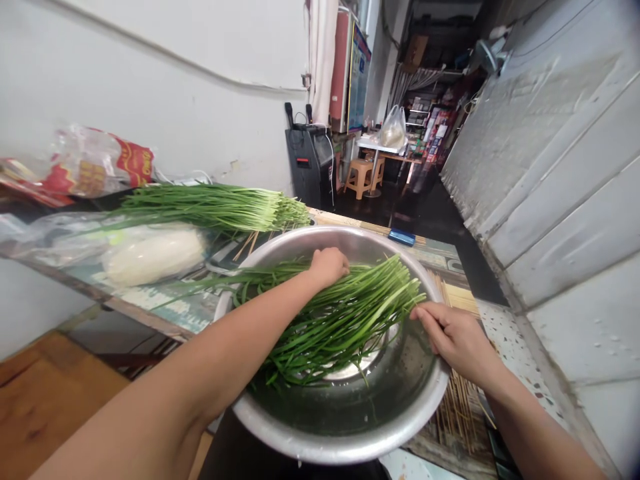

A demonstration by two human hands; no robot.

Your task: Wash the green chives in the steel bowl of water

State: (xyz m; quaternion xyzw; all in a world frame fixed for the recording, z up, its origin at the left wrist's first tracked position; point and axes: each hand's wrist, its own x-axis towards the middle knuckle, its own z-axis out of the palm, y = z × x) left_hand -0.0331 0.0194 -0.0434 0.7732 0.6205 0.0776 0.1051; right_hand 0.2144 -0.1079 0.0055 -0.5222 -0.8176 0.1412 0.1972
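Observation:
A large steel basin [345, 433] sits in front of me and holds a bunch of green chives [345, 320] lying across it. My left hand [327, 265] reaches over the basin and is closed round the far part of the bunch. My right hand [457, 340] rests at the basin's right rim, its fingers pinched on the chive ends there.
A second bundle of chives [215, 207] lies on the table [165, 303] at the left, beside a white radish in a plastic bag [153, 253]. Bamboo skewers [457, 400] lie under the basin at the right. A tiled wall [565, 200] runs along the right side.

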